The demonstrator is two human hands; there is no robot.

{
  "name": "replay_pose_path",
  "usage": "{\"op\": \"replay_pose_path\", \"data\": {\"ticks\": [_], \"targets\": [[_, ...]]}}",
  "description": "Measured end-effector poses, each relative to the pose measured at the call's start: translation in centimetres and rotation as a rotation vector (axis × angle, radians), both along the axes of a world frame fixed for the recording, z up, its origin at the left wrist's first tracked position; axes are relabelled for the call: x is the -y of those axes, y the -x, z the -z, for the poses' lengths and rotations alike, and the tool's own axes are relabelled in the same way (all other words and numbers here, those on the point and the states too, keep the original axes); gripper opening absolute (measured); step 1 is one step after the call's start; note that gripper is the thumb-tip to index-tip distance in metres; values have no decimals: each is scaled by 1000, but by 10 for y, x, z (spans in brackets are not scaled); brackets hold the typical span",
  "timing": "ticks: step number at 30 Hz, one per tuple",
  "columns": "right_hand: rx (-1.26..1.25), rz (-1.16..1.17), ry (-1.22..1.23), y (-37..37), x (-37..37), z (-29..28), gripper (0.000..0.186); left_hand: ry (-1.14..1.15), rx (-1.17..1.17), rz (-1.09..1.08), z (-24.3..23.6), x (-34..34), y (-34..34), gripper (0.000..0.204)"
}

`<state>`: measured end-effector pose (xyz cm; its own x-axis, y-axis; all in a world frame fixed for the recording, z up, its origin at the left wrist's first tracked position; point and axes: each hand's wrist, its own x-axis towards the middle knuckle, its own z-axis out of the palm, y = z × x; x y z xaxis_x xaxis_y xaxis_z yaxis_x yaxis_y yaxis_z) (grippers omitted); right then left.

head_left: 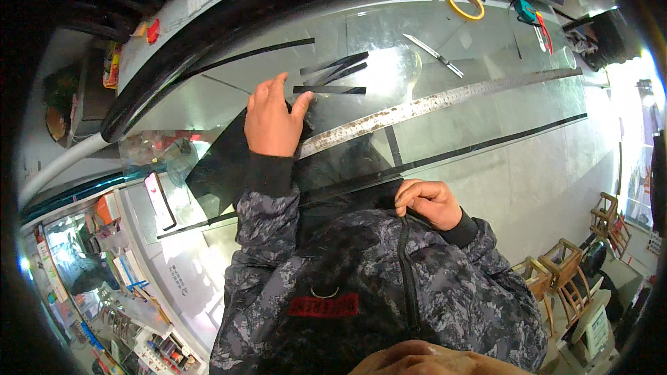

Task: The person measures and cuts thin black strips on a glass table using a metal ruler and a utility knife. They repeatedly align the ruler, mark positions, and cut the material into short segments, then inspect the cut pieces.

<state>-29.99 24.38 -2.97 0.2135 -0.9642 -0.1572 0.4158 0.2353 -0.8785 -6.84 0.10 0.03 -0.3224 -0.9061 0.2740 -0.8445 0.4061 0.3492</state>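
Note:
My left hand (272,121) is open with its fingers spread, over a sheet of black film (221,160) on the glass tabletop. Close to its thumb lies a short black strip (340,89), with a few more cut strips (333,68) just beyond. A long, worn steel ruler (417,107) runs from beside this hand toward the far right. My right hand (432,204) is closed in a pinch at the near side, by my jacket's zipper (406,264). What its fingers hold, if anything, is too small to make out.
A long black film roll (264,10) spans the table's far side. A snap-off knife (434,55), yellow tape roll (465,4) and teal tape measure (524,11) lie far right. A phone (160,200) sits at left; wooden stools (561,264) stand at right.

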Motion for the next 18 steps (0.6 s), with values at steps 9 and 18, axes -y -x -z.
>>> {"op": "replay_pose_path", "data": {"ticks": [9, 18], "targets": [[47, -7, -14, -10, -6, -1, 23, -131, -87, -50, 11, 8, -3, 22], [16, 51, 43, -19, 6, -15, 18, -122, -326, 171, -38, -49, -2, 14]]}}
